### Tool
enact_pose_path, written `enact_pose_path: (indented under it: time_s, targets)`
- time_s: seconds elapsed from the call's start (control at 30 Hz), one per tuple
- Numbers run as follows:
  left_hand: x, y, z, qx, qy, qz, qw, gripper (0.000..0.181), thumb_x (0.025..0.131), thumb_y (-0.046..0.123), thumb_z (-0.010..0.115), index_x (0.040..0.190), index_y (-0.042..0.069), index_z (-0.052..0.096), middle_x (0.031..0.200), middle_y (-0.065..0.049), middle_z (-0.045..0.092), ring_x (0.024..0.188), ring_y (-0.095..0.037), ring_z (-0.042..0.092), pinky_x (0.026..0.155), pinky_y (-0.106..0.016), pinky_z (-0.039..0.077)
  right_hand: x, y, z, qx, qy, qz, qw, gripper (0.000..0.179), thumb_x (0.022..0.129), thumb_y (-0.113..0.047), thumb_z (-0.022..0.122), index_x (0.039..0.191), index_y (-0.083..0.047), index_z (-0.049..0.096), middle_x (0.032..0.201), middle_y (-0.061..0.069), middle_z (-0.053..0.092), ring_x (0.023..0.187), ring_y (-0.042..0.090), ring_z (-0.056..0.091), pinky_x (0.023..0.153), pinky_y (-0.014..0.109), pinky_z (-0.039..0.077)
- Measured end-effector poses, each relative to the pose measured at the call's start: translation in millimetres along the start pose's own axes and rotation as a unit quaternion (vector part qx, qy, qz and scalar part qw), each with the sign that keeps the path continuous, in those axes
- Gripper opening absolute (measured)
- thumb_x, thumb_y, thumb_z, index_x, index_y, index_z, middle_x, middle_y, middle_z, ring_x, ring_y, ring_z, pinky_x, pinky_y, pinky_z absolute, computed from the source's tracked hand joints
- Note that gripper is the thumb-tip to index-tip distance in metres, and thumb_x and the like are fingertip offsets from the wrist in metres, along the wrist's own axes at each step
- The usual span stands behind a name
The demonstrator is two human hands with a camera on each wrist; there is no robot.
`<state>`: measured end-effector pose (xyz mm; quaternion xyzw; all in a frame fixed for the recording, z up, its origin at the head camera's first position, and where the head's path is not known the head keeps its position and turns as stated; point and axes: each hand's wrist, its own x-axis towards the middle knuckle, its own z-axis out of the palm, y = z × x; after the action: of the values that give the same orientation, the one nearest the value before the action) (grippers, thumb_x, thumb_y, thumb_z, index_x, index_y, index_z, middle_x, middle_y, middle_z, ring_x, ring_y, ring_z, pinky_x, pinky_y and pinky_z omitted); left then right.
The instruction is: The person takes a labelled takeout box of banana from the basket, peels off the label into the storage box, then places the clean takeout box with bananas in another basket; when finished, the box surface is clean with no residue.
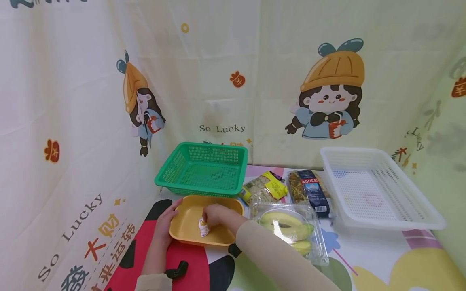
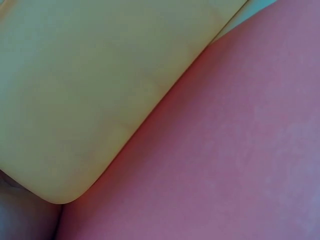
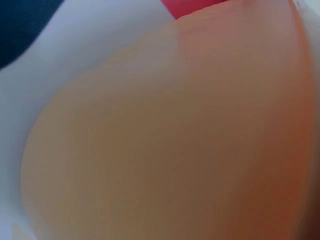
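A shallow orange-yellow plastic basin [image 1: 185, 232] rests on the patterned tablecloth, and its outer wall [image 2: 95, 90] fills much of the left wrist view. My left hand [image 1: 164, 224] holds its left side, with fingers at the rim. Reaching inside from the right, my right hand [image 1: 215, 215] pinches a small white piece with purple and yellow print [image 1: 203, 227]; its exact kind is unclear. That piece is low in the basin, and whether it touches the bottom cannot be seen. The right wrist view shows only the basin's blurred wall [image 3: 150, 150], not the fingers.
Behind the basin stands a green basket [image 1: 204, 188]. To the right lie a yellow-labelled bag [image 1: 265, 188], an AGNESI pasta bag [image 1: 311, 190] and a clear plastic box [image 1: 318, 242] with yellow-green fruit-like things. A white basket [image 1: 393, 224] stands far right, and printed curtains hang around.
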<state>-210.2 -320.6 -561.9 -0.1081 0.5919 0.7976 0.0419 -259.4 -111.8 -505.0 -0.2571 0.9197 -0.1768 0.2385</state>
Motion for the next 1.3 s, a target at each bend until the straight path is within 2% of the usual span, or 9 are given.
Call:
enact_pose_path:
  time_s: [0.27,0.37,0.47,0.57,0.77,0.93,1.1,1.23,1.3]
  targets:
    - [-0.5,2.7,-1.1,-0.018,0.005,-0.014,0.9997,0.047,0.104,0.016,0.038,0.15,0.019,0.043,0.16,-0.001,0.029,0.139,-0.019,0.036,0.098,-0.018,0.049,-11.4,-1,-16,-0.038,-0.021,-0.018,0.9989,0.008,0.087,-0.018,0.073,0.09,-0.015,0.067,0.082,-0.004,0.059,0.077,0.013,0.051,0.071,0.024,0.046]
    - [-1.7,3.5,-0.8,-0.028,0.007,-0.017,0.9994,0.047,0.103,0.014,0.038,0.15,0.018,0.044,0.16,0.0,0.029,0.139,-0.018,0.036,0.098,-0.018,0.049,-24.3,2,-28,-0.047,-0.039,-0.037,0.9974,0.008,0.088,-0.022,0.072,0.093,-0.016,0.069,0.081,-0.005,0.059,0.073,0.012,0.051,0.065,0.025,0.046]
    - [-2.8,4.6,-0.6,-0.018,0.017,-0.016,0.9996,0.047,0.103,0.014,0.038,0.15,0.018,0.044,0.159,-0.001,0.03,0.136,-0.017,0.038,0.097,-0.017,0.049,-41.4,9,-44,-0.04,-0.056,-0.052,0.9963,0.013,0.089,-0.027,0.071,0.098,-0.017,0.07,0.08,-0.005,0.06,0.066,0.012,0.052,0.059,0.025,0.046]
    - [-3.1,6.1,-1.6,-0.023,0.025,-0.026,0.9991,0.047,0.103,0.013,0.039,0.149,0.019,0.046,0.159,0.001,0.03,0.136,-0.016,0.04,0.098,-0.018,0.049,-60.1,21,-60,-0.024,-0.055,-0.058,0.9965,0.019,0.09,-0.03,0.071,0.104,-0.018,0.07,0.084,-0.006,0.061,0.066,0.01,0.056,0.057,0.025,0.049]
    - [-2.9,11.1,-5.9,-0.044,0.017,-0.04,0.9981,0.048,0.103,0.011,0.038,0.15,0.017,0.044,0.159,0.002,0.029,0.14,-0.018,0.037,0.103,-0.021,0.048,-101.1,61,-92,0.026,-0.018,-0.074,0.9968,0.029,0.091,-0.032,0.07,0.114,-0.014,0.07,0.096,-0.005,0.065,0.081,0.011,0.059,0.069,0.025,0.052]
    - [-2.1,16.4,-9.9,-0.033,0.023,-0.046,0.9981,0.047,0.104,0.012,0.038,0.15,0.02,0.045,0.16,0.001,0.03,0.139,-0.018,0.038,0.102,-0.022,0.048,-139.2,105,-110,0.064,0.024,-0.07,0.9952,0.029,0.092,-0.029,0.069,0.117,-0.015,0.069,0.098,-0.006,0.066,0.088,0.013,0.058,0.077,0.032,0.053]
    - [-1.3,21.2,-16.5,-0.014,0.024,-0.048,0.9985,0.047,0.105,0.015,0.038,0.151,0.023,0.043,0.159,0.002,0.03,0.134,-0.015,0.042,0.101,-0.02,0.048,-175.9,145,-115,0.079,0.075,-0.03,0.9936,0.03,0.092,-0.031,0.069,0.119,-0.016,0.069,0.098,-0.007,0.066,0.089,0.015,0.057,0.079,0.033,0.051]
    - [-0.1,24.3,-23.8,-0.019,0.016,-0.053,0.9983,0.047,0.106,0.015,0.036,0.152,0.023,0.04,0.159,0.001,0.029,0.133,-0.013,0.044,0.101,-0.019,0.048,-201.4,174,-110,0.103,0.113,0.007,0.9882,0.032,0.091,-0.033,0.07,0.119,-0.016,0.069,0.097,-0.005,0.065,0.086,0.016,0.057,0.072,0.031,0.051]
    - [0.5,25.9,-25.7,-0.006,0.01,-0.055,0.9984,0.047,0.107,0.015,0.035,0.153,0.023,0.038,0.16,0.001,0.028,0.132,-0.012,0.044,0.101,-0.019,0.048,-212.5,187,-106,0.115,0.13,0.016,0.9847,0.033,0.092,-0.034,0.069,0.119,-0.015,0.068,0.097,-0.003,0.065,0.086,0.017,0.056,0.07,0.03,0.05]
